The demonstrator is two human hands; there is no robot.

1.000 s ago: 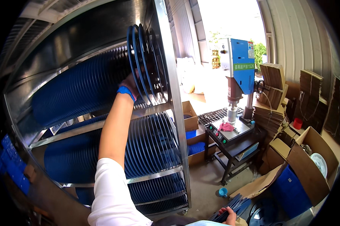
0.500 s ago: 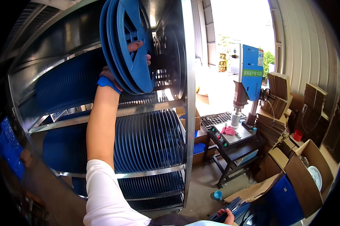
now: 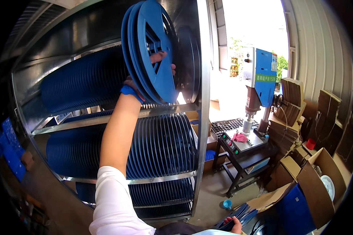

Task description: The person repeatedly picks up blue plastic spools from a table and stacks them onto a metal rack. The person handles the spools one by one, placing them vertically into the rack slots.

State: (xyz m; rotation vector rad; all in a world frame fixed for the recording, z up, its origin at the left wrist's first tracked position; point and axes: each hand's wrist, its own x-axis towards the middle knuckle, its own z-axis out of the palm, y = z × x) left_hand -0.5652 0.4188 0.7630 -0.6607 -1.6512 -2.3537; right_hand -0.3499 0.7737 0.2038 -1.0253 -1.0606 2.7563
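Up at the top shelf of a metal rack, my left hand (image 3: 158,57) is closed around a few blue plastic reels (image 3: 166,84) held together upright. Its fingers poke through the openings of the front reel, and a blue band (image 3: 131,93) circles the wrist. Left of these reels, a long row of similar blue reels (image 3: 82,82) stands on the same shelf. Low at the bottom edge, my right hand (image 3: 236,225) grips a bunch of blue reels (image 3: 243,213), partly cut off by the frame.
The rack's bright metal post (image 3: 203,117) stands just right of the raised reels. Lower shelves (image 3: 149,111) carry more rows. Beyond is a blue press machine (image 3: 262,74) on a black stand. Cardboard boxes (image 3: 315,188) and a small blue cup (image 3: 227,204) are at right.
My left hand has carried its reels to the right, closer to the rack's post, opening a gap from the row. My right hand stays low with its reels, hardly moved.
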